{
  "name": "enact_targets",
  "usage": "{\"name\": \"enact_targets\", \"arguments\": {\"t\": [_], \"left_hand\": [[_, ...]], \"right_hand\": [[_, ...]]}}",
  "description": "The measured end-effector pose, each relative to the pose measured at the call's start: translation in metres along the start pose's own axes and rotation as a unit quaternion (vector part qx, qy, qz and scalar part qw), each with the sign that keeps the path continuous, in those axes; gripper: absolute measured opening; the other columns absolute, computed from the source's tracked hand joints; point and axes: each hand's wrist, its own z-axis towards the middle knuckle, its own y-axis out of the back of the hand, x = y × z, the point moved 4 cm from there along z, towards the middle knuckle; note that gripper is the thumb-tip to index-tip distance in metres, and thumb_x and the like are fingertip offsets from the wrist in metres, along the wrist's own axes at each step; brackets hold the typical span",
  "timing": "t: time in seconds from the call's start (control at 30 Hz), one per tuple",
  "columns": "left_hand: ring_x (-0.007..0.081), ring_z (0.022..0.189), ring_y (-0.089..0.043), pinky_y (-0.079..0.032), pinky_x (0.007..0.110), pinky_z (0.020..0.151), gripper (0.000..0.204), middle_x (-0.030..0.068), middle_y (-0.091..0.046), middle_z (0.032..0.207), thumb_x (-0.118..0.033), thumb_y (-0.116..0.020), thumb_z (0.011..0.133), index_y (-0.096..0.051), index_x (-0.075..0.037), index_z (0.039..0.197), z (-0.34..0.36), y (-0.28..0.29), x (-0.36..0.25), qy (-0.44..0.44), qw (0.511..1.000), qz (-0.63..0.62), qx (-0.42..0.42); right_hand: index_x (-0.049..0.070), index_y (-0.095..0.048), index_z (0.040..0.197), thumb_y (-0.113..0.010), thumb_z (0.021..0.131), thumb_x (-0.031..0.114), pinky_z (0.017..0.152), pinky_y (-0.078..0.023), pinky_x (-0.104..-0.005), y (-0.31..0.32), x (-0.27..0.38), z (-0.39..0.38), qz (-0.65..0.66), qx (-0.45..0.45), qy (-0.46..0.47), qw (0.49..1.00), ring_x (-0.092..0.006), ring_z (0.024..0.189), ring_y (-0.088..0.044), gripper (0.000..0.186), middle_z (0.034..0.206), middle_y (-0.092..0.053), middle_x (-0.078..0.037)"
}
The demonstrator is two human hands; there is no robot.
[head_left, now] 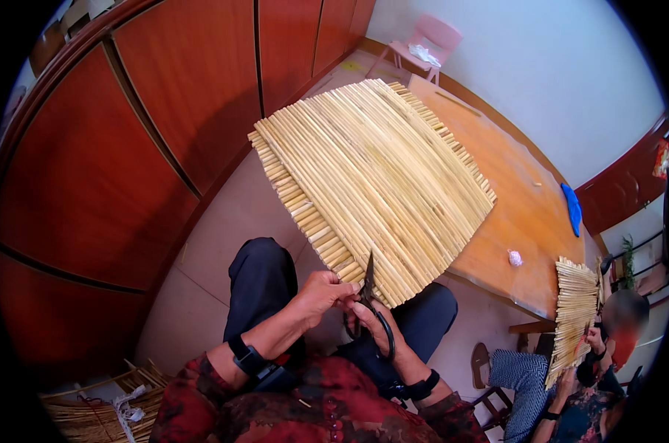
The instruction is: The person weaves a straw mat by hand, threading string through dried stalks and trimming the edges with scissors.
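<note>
A large mat of pale yellow reed stalks (371,170) lies across my knees and the edge of the table, with a crosswise layer of stalk ends showing along its left and right sides. My right hand (375,325) grips black-handled scissors (369,284), their dark blades pointing up over the mat's near corner. Beside the blades, my left hand (323,295) pinches at that same corner; what lies between its fingertips is too small to make out.
The wooden table (512,214) bears a blue cloth-like item (571,210) and a small whitish ball (515,258). A pink chair (427,44) stands beyond. Loose reeds (98,413) lie at lower left. On the right, a seated person holds another reed mat (573,317). Red-brown panels line the left.
</note>
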Motion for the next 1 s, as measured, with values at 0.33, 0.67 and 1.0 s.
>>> {"name": "enact_targets", "arguments": {"t": [0.33, 0.67, 1.0], "left_hand": [[0.013, 0.061, -0.058, -0.048, 0.025, 0.056, 0.021, 0.0084, -0.061, 0.072, -0.018, -0.067, 0.077, -0.06, 0.001, 0.079, -0.006, 0.001, 0.0, 0.017, 0.999, 0.03, -0.015], [0.0125, 0.063, -0.058, -0.046, 0.024, 0.057, 0.024, 0.0078, -0.062, 0.076, -0.02, -0.066, 0.077, -0.059, 0.002, 0.084, 0.008, 0.007, 0.008, -0.029, 0.996, 0.083, 0.03], [0.0129, 0.071, -0.06, -0.046, 0.024, 0.065, 0.023, 0.0065, -0.063, 0.077, -0.02, -0.065, 0.078, -0.062, 0.0, 0.089, 0.004, 0.004, 0.001, -0.091, 0.996, 0.013, -0.012]], "right_hand": [[0.001, -0.054, 0.101, -0.055, 0.085, 0.026, 0.072, -0.042, -0.024, -0.006, 0.005, 0.001, -0.125, -0.017, 0.03, 0.992, -0.0103, 0.08, -0.051, 0.03, 0.087, -0.056, -0.002], [-0.002, -0.062, 0.094, -0.062, 0.08, 0.019, 0.068, -0.044, -0.0243, 0.014, -0.015, 0.006, -0.176, -0.107, 0.071, 0.976, -0.0092, 0.074, -0.053, 0.025, 0.078, -0.059, -0.006], [0.0, -0.053, 0.094, -0.053, 0.086, 0.036, 0.057, -0.042, -0.0221, 0.005, -0.005, 0.003, -0.082, -0.035, 0.118, 0.989, -0.0085, 0.062, -0.048, 0.037, 0.07, -0.05, -0.002]]}}
